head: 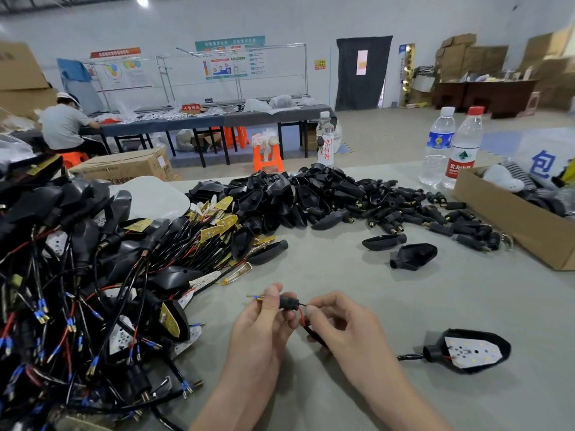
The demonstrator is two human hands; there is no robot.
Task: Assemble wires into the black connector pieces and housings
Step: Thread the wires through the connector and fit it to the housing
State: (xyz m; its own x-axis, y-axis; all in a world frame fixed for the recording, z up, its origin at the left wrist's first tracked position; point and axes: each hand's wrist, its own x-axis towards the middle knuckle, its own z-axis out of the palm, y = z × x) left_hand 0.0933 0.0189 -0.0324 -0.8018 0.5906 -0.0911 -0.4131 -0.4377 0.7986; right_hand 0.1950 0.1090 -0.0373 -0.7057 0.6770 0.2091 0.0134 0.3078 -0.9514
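Note:
My left hand (264, 321) pinches a small black connector piece (287, 301) between thumb and fingers; gold and blue wire terminals (255, 297) stick out of its left end. My right hand (337, 321) pinches the red and black wires (301, 317) just right of the connector. The black sheathed cable runs under my right hand to a black housing (466, 353) with a white LED board lying on the table at the right.
A tangled heap of wired housings (77, 290) fills the left. Loose black housings and connector pieces (326, 200) are piled at the back, two housings (413, 255) lie apart. A cardboard box (510, 219) and water bottles (451, 147) stand at the right. A person sits far left.

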